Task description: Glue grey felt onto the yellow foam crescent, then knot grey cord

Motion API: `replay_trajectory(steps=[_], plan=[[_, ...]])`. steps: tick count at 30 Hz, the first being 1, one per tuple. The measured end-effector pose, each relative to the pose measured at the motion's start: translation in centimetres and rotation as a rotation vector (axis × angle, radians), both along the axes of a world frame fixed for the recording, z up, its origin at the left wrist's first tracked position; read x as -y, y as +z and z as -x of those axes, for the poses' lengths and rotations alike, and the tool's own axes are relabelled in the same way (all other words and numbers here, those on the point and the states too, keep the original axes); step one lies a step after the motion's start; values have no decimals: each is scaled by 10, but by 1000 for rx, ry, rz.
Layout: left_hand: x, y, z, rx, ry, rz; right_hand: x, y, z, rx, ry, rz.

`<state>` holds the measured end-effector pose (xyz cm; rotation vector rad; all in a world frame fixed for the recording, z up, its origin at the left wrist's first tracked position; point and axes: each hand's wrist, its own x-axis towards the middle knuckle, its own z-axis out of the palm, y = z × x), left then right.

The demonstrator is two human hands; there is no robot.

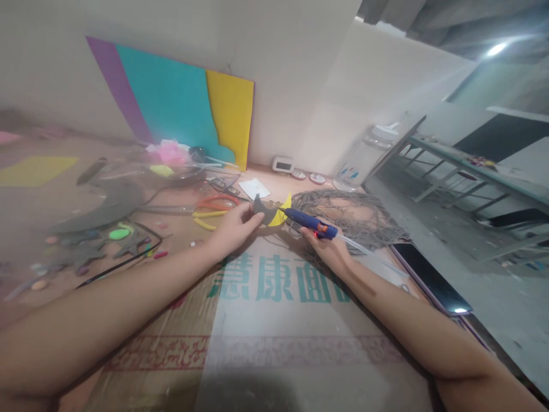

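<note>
Left hand [235,230] is pinching the cutout [267,215], right hand [331,247] gripping the glue gun [309,221]; any slip could be causing burns.

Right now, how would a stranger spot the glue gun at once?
Find the tall clear bottle by the wall, then the grey cord in front of it. By the cord's left side, the right hand holds the glue gun. Its dark blue body and pale trailing stick set it apart from the grey cord.
</note>
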<state>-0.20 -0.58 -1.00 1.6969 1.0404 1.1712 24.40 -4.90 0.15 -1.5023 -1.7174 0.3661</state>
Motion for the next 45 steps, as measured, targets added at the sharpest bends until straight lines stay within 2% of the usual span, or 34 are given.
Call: replay_trajectory(steps=[2, 6, 8, 14, 19, 23, 26, 30, 33, 35, 37, 39, 42, 45], plan=[[-1, -1, 0, 50, -5, 59, 3, 3, 1, -29, 1, -19], [-4, -3, -1, 279, -111, 279, 8, 7, -1, -78, 0, -124], [-5, -4, -2, 347, -141, 339, 10, 7, -3, -71, 19, -151], [-6, -5, -1, 412, -161, 388, 12, 15, -3, -130, 50, -181], [-5, -3, -2, 427, -161, 406, 4, 33, -3, -373, 14, -170], [-2, 1, -3, 415, -176, 429, 0, 48, -9, -492, 54, -122], [-1, 3, -3, 402, -205, 452, 3, 63, -14, -420, 43, -85], [-1, 0, -4, 371, -225, 442, 1, 91, -11, -200, -6, -71], [-2, -3, -4, 310, -225, 398, -17, 111, 0, -19, -10, -15], [-2, -3, -4, 284, -224, 378, -39, 118, 7, 63, 70, -12], [-2, -4, -4, 290, -230, 378, -68, 116, 12, 112, 145, -14], [-3, -5, -4, 297, -239, 381, -99, 106, 16, 115, 169, -2], [-3, -5, -4, 305, -245, 383, -138, 82, 20, 126, 153, 124], [-3, -3, -4, 317, -243, 389, -160, 56, 25, 156, 123, 170]])
